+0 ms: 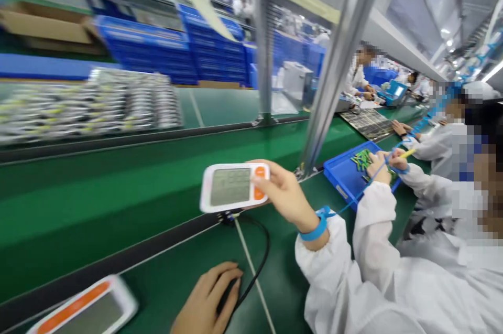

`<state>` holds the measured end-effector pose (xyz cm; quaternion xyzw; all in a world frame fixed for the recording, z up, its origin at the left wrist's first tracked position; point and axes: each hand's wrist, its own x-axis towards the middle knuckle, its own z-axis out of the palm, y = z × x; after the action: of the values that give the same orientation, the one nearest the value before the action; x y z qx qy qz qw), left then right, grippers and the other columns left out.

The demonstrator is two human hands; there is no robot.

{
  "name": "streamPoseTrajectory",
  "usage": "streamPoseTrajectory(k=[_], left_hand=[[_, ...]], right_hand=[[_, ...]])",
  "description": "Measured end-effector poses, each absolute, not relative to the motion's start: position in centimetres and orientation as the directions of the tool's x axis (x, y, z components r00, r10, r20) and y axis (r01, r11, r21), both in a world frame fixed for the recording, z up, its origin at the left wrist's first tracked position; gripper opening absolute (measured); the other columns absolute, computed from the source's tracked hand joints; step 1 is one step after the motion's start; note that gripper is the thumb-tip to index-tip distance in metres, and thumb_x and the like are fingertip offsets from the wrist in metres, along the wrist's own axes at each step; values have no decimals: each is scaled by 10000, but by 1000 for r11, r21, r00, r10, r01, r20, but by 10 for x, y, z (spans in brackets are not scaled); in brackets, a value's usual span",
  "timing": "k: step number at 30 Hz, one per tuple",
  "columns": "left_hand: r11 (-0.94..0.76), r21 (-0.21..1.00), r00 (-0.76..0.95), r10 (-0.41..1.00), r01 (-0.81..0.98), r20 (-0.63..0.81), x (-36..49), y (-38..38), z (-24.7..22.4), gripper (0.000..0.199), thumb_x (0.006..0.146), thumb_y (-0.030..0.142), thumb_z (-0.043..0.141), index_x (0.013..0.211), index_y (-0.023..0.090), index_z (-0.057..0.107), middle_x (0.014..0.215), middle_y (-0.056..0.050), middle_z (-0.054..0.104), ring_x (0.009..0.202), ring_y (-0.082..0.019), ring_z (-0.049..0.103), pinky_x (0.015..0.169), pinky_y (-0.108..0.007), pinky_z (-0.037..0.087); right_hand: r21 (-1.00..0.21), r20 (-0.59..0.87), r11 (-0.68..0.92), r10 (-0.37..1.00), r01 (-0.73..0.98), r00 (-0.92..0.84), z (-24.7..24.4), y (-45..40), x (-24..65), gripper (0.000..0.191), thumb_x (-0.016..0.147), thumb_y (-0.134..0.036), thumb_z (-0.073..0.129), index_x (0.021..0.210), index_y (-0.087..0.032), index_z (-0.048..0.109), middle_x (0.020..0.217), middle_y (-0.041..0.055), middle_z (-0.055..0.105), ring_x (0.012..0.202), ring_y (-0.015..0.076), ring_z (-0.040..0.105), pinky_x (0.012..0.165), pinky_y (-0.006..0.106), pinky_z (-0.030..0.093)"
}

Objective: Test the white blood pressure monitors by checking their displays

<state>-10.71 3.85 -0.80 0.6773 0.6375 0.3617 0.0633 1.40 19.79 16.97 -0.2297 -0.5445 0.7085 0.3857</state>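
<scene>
the long green conveyor belt (98, 187) fills the middle of the view (its far side is blurred). just beyond the belt, blue plastic crates (212, 51) stand in stacks. on the near side of the belt, a shallow blue tray (346, 176) lies in front of a neighbouring person in a white coat (416, 271). right at the belt's near edge, the right hand (285, 192) is clamped on a white rectangular device with a grey screen and orange buttons (233, 186), thumb on its face. nearer than the belt, the left hand (206, 300) rests closed over a small black plug on a black cable (257, 260).
</scene>
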Motion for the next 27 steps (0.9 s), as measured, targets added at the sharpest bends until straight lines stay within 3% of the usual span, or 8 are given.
streamPoseTrajectory(k=[8, 19, 27], left_hand=[[-131, 595, -112, 928, 793, 354, -96, 36, 18, 261, 913, 372, 402, 899, 240, 626, 1000, -50, 639, 912, -173, 632, 781, -266, 532], [-133, 603, -112, 930, 786, 351, -92, 36, 28, 241, 915, 312, 385, 882, 233, 610, 977, -45, 630, 891, -162, 625, 758, -253, 524], [-123, 610, -119, 932, 783, 342, -91, 37, 30, 250, 916, 306, 372, 870, 229, 605, 971, -47, 630, 882, -162, 618, 744, -247, 521]], right_hand=[[-974, 133, -10, 781, -225, -610, 170, 193, 18, 514, 705, -523, 688, 1087, -204, 562, 951, 16, 678, 850, 174, 660, 739, 293, 594], [-990, 87, 0, 778, -139, -622, 170, 192, 20, 505, 734, -525, 668, 1116, -210, 564, 1016, 35, 678, 777, 173, 663, 515, 243, 584], [-993, 94, 28, 783, -116, -614, 170, 192, 21, 475, 754, -517, 650, 1112, -212, 579, 1035, 42, 669, 826, 183, 660, 508, 232, 585]])
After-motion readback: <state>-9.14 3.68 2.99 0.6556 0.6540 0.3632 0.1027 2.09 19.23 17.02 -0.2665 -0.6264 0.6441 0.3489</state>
